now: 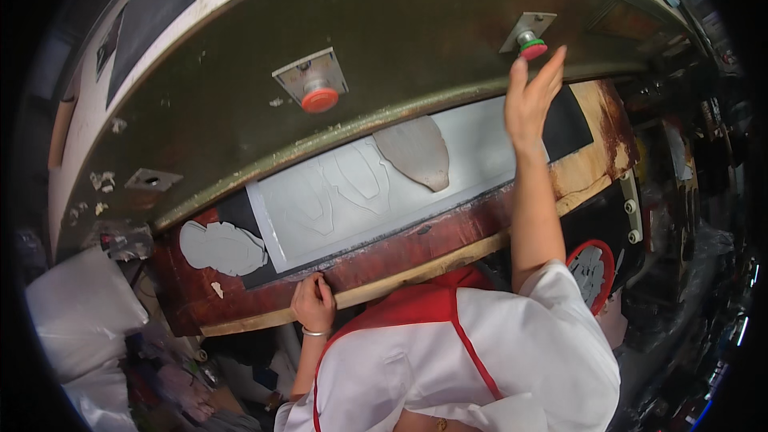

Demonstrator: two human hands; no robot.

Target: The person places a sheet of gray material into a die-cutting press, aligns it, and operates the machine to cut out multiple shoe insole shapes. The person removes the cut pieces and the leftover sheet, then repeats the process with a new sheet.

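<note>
Clock centre = middle of the pale grey sheet (480, 144), lying flat on the table (376, 252). Right hand (534, 104) at 2 o'clock, fingers and thumb spread, nothing held, right by the pink-capped button (533, 50); contact we can't tell. Left hand (314, 304) at 7 o'clock, loosely curled at the table's front edge; can't tell if it pinches anything. Brown-grey plate (414, 150) sits on the sheet, just toward 12; loose grey pieces (224, 248) at 8.

Handling, our guess: sheet light, thin, bendy, maybe slick; we'd lift by two corners, gently around the outlined shapes. Plate looks flat, fairly stiff, not heavy; we'd take its narrow end, at the plate's own 5 o'clock. Button cap looks firm; we'd use a flat palm, square on.
</note>
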